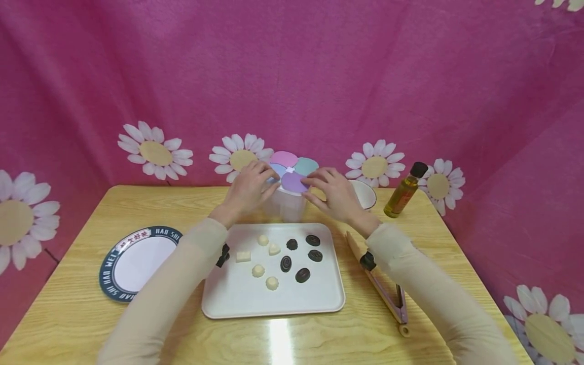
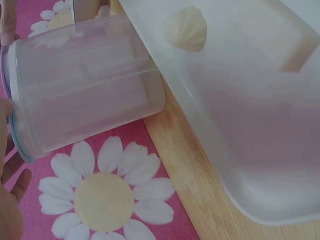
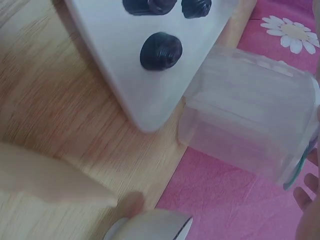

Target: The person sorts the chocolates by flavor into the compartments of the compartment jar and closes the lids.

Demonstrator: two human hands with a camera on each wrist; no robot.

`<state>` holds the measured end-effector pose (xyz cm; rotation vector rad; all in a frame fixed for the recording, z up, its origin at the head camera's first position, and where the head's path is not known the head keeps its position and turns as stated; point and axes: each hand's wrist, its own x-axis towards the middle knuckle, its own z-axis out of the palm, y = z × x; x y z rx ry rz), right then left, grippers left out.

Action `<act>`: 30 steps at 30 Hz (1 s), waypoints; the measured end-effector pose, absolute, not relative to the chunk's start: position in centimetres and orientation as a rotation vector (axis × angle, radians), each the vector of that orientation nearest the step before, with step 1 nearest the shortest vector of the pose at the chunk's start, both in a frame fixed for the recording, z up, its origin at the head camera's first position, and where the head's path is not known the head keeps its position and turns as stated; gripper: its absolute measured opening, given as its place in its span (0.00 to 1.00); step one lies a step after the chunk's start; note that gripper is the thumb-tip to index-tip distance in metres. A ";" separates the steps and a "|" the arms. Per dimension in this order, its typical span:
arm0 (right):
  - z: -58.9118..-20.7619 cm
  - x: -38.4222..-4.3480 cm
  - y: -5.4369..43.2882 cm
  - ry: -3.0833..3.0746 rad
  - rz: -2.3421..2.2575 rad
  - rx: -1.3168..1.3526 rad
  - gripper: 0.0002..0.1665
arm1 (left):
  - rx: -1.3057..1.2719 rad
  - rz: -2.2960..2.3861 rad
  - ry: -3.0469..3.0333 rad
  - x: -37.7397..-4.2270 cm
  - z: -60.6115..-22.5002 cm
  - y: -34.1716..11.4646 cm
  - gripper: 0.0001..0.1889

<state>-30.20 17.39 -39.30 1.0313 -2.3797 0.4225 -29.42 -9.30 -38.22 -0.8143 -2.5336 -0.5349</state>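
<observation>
A frosted clear canister (image 2: 95,85) stands behind the tray; its petal-shaped lid (image 1: 294,182) is pink, teal, purple and blue. My left hand (image 1: 248,186) holds the lid's left side, thumb and fingertips at the blue petal. On the other side my right hand (image 1: 335,191) grips the rim, fingertips at the purple petal and thumb lower down. Both wrist views show fingers reaching behind the lid's edge. Nearer me, the white tray (image 1: 274,303) carries several cream-white chocolates (image 1: 258,270) and several dark chocolates (image 1: 286,263), lying apart from one another.
A blue-rimmed plate (image 1: 145,263) lies on the left under my forearm. To the right are tongs (image 1: 388,299), partly hidden by my right sleeve, a white bowl (image 1: 365,194) and an oil bottle (image 1: 403,195). A pink flowered cloth (image 1: 292,76) hangs behind the table.
</observation>
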 end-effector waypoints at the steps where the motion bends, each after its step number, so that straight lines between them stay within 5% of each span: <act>1: -39.3 -30.2 17.2 -2.369 0.417 1.035 0.21 | -0.816 -0.536 -2.524 -29.5 -38.3 -9.5 0.10; 16: -39.5 -30.5 14.9 -2.315 0.437 1.081 0.17 | -0.792 -0.608 -2.570 -29.9 -37.9 -11.3 0.10; 30: -39.6 -32.1 15.6 -2.234 0.351 1.227 0.25 | -0.922 -0.622 -2.484 -28.4 -39.0 -11.1 0.15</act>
